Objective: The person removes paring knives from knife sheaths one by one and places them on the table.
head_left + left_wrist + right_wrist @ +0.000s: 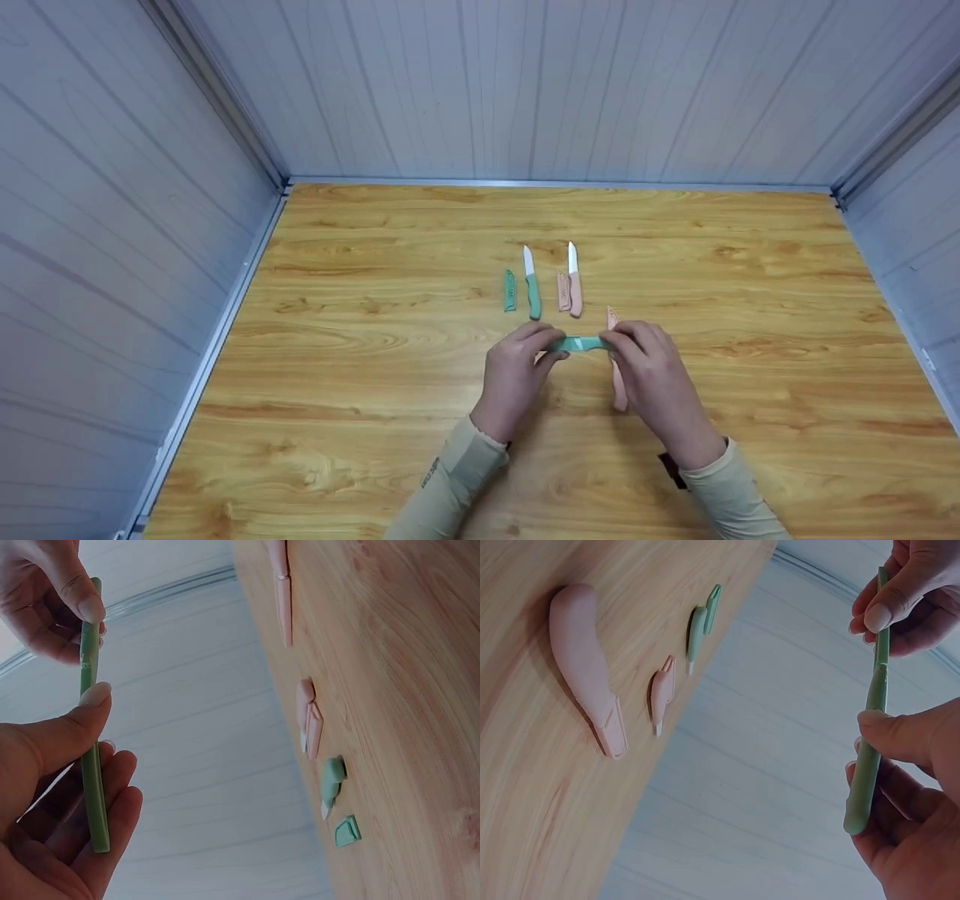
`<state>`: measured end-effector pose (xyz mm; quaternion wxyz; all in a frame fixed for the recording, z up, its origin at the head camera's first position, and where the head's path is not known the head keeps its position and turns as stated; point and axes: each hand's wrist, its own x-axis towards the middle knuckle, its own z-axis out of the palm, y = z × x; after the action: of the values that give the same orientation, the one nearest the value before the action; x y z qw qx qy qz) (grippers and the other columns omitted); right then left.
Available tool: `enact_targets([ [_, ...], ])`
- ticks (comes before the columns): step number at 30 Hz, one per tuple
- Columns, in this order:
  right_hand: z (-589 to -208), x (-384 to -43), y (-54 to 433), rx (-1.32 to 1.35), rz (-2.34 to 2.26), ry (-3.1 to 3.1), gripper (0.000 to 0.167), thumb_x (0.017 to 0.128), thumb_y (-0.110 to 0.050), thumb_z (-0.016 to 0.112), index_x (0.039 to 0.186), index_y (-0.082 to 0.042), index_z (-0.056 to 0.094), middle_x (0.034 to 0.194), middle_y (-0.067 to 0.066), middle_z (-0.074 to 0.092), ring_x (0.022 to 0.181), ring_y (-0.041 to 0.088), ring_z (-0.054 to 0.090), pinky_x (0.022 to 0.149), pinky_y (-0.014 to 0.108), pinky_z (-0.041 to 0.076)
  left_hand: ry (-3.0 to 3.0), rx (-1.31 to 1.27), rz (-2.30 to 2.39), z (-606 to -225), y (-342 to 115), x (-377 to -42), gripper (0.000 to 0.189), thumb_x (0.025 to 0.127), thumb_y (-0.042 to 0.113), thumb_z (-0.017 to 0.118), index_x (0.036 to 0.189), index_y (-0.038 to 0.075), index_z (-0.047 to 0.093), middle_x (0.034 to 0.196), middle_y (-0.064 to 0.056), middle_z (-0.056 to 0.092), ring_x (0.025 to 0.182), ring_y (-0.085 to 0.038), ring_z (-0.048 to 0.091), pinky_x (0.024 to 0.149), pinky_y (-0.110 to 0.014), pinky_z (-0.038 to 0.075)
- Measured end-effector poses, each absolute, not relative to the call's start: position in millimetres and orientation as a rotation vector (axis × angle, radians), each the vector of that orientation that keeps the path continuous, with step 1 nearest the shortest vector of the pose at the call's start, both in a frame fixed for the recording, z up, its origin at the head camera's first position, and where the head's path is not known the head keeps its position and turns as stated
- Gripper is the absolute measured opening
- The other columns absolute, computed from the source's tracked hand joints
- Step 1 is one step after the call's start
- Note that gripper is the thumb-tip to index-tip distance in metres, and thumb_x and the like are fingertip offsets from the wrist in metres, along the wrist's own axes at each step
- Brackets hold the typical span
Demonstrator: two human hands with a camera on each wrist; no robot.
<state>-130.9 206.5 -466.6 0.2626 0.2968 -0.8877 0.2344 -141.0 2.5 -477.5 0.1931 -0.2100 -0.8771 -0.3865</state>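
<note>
My left hand (pixel 517 367) pinches the green sheath (pixel 94 795) of a small knife between thumb and fingers. With my right hand (pixel 660 375) I grip that knife's green handle (pixel 866 772). Sheath and handle lie in one line above the table, and in the right wrist view they meet end to end. A pale patch shows between the hands in the head view; whether it is blade or glare I cannot tell. Below the right hand, partly hidden by it, a pink knife (pixel 619 390) lies on the table with its pink sheath over the blade.
Beyond the hands lie a green knife (pixel 533 296) with a bare white blade, a green sheath (pixel 510 291) to its left, a pink knife (pixel 575 292) also bare, and a pink sheath (pixel 563 291) beside it. Pale panel walls (pixel 495 90) edge the wooden table (pixel 360 390) at the back and sides.
</note>
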Motion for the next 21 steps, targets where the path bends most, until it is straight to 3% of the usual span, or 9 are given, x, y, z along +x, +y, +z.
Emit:
enact_targets([
  [6,-464.7,-131.9,206.6,0.802,0.616,-2.387,0.025,0.08,0.01,0.07,0.103,0.0,0.068,0.102,0.012,0.058,0.092,0.03,0.055,0.08,0.043,0.046,-2.434,-0.606,-1.11,-480.6,1.4,-142.5,0.022,0.078,0.017,0.078,0.099,0.011,0.074,0.097,0.005,0.067,0.086,-0.002,0.064,0.077,-0.017,0.051],
  [14,-463.4,-130.7,208.5,0.785,0.619,-2.461,0.021,0.086,0.006,0.067,0.105,0.0,0.068,0.103,0.012,0.058,0.094,0.03,0.054,0.082,0.042,0.046,-2.466,-0.611,-1.109,-479.7,1.7,-141.6,0.022,0.08,0.019,0.076,0.1,0.012,0.074,0.098,0.006,0.067,0.087,0.0,0.063,0.077,-0.016,0.05],
  [21,-463.9,-130.8,209.1,0.797,0.585,-2.443,0.022,0.084,0.006,0.069,0.105,-0.001,0.068,0.103,0.012,0.058,0.095,0.029,0.055,0.084,0.039,0.046,-2.468,-0.605,-1.123,-480.1,1.4,-141.2,0.021,0.08,0.019,0.076,0.1,0.011,0.074,0.097,0.007,0.066,0.087,0.0,0.063,0.078,-0.015,0.05],
])
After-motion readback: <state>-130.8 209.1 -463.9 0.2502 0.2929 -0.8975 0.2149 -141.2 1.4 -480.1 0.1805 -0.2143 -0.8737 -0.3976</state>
